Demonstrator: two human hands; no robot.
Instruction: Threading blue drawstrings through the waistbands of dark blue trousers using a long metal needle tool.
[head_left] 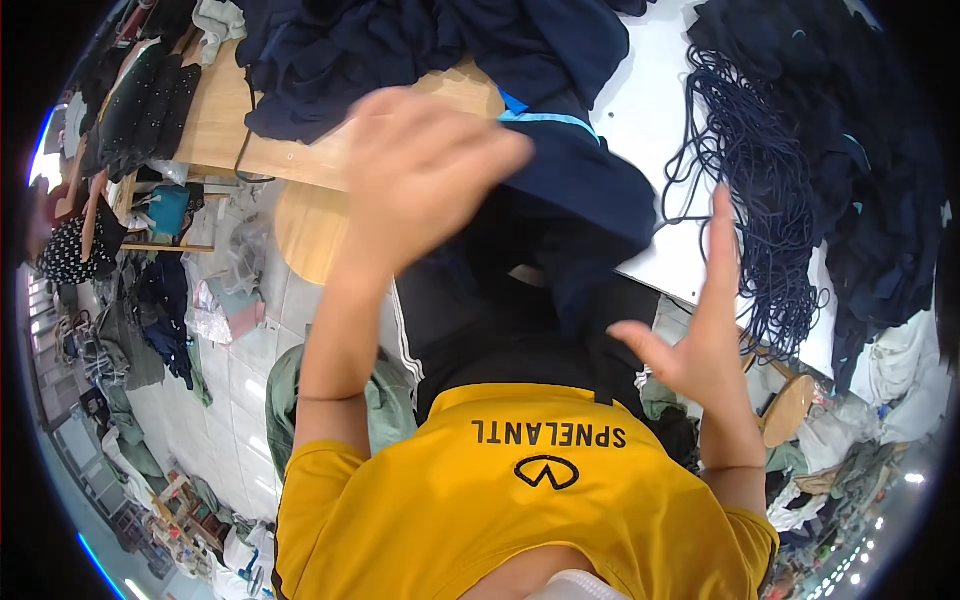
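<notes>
My left hand (425, 165) is raised in front of the table's wooden part, smeared by motion, so its fingers are hard to read. My right hand (700, 340) is at the right, thumb and forefinger stretched wide apart with nothing between them. Between the hands, a navy garment (600, 195) hangs over the table edge toward my lap. A light blue strip (555, 118) shows at its far side. Beyond my right fingertips lies a tangle of dark navy cords (745, 170), with one loose loop reaching near the forefinger.
Navy fabric (350, 60) is heaped at the far side, and more dark garments (870, 200) pile up at the right on the white tabletop (650, 110). A round wooden stool (308, 230) stands left of my legs. Another person (75, 230) is at the far left.
</notes>
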